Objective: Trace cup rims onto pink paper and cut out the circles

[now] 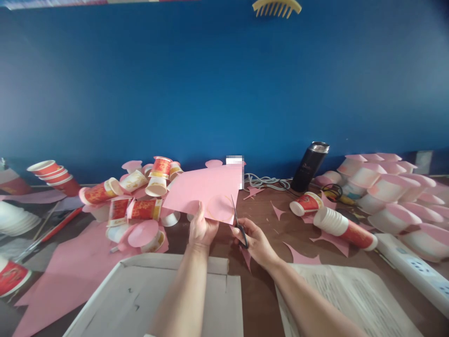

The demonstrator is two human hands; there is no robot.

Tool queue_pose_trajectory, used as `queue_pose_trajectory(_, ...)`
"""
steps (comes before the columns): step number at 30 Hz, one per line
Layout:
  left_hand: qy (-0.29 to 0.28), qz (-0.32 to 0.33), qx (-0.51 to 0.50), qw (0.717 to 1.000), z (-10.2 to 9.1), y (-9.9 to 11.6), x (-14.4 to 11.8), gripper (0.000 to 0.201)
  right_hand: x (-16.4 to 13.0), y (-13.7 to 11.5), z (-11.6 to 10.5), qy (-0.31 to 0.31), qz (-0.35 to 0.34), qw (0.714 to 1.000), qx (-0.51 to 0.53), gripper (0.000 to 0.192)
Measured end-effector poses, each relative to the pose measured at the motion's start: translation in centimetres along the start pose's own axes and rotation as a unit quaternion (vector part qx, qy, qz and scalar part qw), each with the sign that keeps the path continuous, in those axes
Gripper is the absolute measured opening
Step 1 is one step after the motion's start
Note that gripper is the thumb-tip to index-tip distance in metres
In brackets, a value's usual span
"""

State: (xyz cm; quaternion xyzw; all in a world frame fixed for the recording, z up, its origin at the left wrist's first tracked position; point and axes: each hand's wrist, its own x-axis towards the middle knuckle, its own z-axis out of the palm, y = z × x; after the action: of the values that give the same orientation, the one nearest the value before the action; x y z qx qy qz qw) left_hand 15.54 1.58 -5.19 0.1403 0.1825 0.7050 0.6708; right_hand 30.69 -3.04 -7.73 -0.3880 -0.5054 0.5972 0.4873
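Head view: left hand (201, 229) pinches the lower edge of a pink paper sheet (205, 189), held up above the brown table (266, 234). Right hand (254, 238) grips black scissors (238, 222), blades entering the sheet's lower right edge beside a faint curved line. Judged progress: the cut has barely begun; most of the sheet is whole. Right of the sheet lie pink offcuts (301, 256) and pink-topped cups (382, 187); left of it, a heap of red paper cups (140, 196), some capped pink.

Red paper cups (140, 196), black flask (310, 166), power strip (416, 269) on cluttered table (259, 285).
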Motion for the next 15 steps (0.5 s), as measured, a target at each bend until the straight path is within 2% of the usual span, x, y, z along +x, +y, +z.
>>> queue_pose_trajectory(6, 0.018, 0.049, 0.056, 0.997, -0.43, -0.10, 0.28, 0.035, 0.09, 0.30, -0.04, 0.011, 0.001, 1.000, -0.002, 0.035)
queue_pose_trajectory(10, 0.002, 0.028, 0.018, 0.999, -0.32, -0.05, 0.28, 0.036, 0.06, 0.15, 0.09, 0.016, 0.002, 1.000, 0.006, 0.035)
queue_pose_trajectory(15, 0.010, 0.022, 0.003, 1.000, -0.08, -0.10, 0.16, 0.038, -0.01, -0.20, 0.28, 0.028, 0.014, 0.999, 0.007, 0.038)
